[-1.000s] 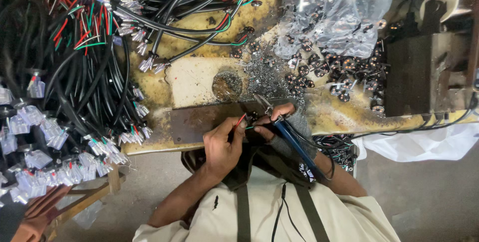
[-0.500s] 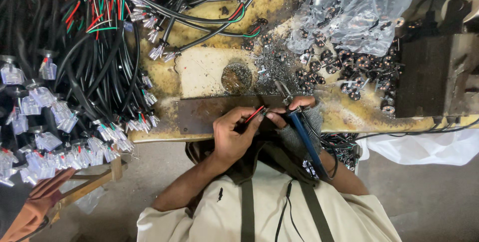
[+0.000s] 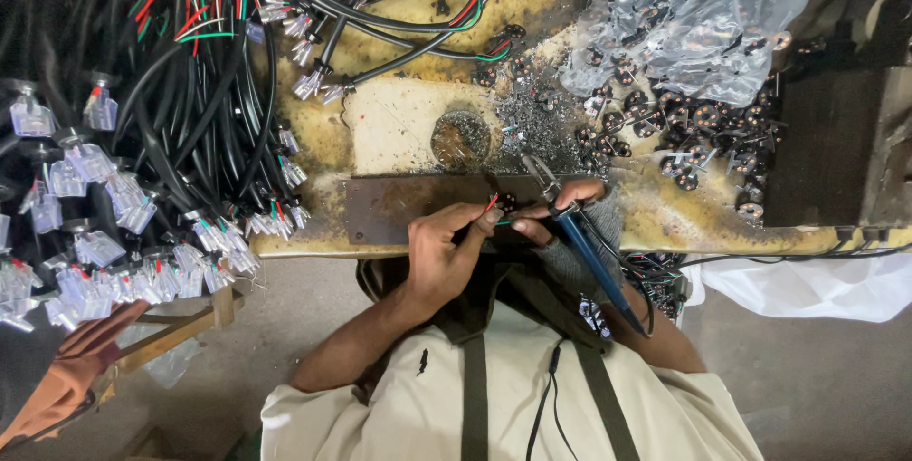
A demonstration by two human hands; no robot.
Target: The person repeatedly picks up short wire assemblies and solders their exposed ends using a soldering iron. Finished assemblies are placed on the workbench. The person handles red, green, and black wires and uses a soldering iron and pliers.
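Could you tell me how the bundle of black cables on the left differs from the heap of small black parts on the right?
The black cables are long, looped and show red and green wires at their ends; the small black parts are short, round and loose. The cables lie bare; some parts sit under a clear plastic bag. Both rest on the yellowed bench.

The worktop (image 3: pixel 655 223) is a worn, yellow-stained slab with a paler patch around a round hole (image 3: pixel 461 141) just beyond the left hand (image 3: pixel 446 252). A dark, rusty metal strip (image 3: pixel 418 209) lies along its near edge, directly under both hands. Silvery metal shavings (image 3: pixel 537 124) are scattered just past the right hand (image 3: pixel 560 212). Farther out on that side lie small black plug parts (image 3: pixel 703 133), and past them a crumpled clear plastic bag (image 3: pixel 693 24). Out past the left hand, black cables (image 3: pixel 190 109) with red and green wires and clear plastic connectors (image 3: pixel 218 233) pile over the surface and spill off its end.
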